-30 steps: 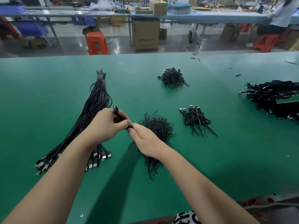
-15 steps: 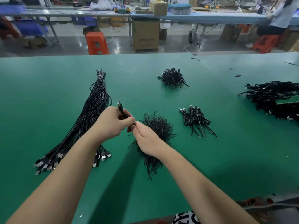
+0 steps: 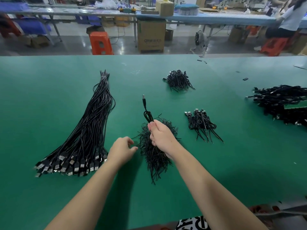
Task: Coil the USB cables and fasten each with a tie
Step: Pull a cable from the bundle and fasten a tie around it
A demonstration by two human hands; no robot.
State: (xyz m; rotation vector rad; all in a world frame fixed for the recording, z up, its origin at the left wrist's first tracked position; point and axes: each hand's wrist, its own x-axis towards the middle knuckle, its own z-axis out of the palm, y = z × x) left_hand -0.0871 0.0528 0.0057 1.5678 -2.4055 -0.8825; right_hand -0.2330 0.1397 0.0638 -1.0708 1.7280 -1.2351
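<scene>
A coiled cable [image 3: 147, 112] is pinched upright by the right hand [image 3: 162, 136] over the tie pile [image 3: 154, 151]. The left hand's [image 3: 122, 151] fingers are loosely curled beside the pile, nothing held.

1. Two hands: the left hand [image 3: 122, 151] and the right hand [image 3: 162, 136].
2. One coiled cable [image 3: 147, 112], gripped in the right hand.
3. One long bundle of straight cables [image 3: 89, 130]; too many to count.
4. One heap of ties [image 3: 154, 153].
5. Three piles of coiled cables: far [image 3: 178, 80], near [image 3: 201, 124], right [image 3: 280, 102].
6. One green bench [image 3: 49, 97].
</scene>
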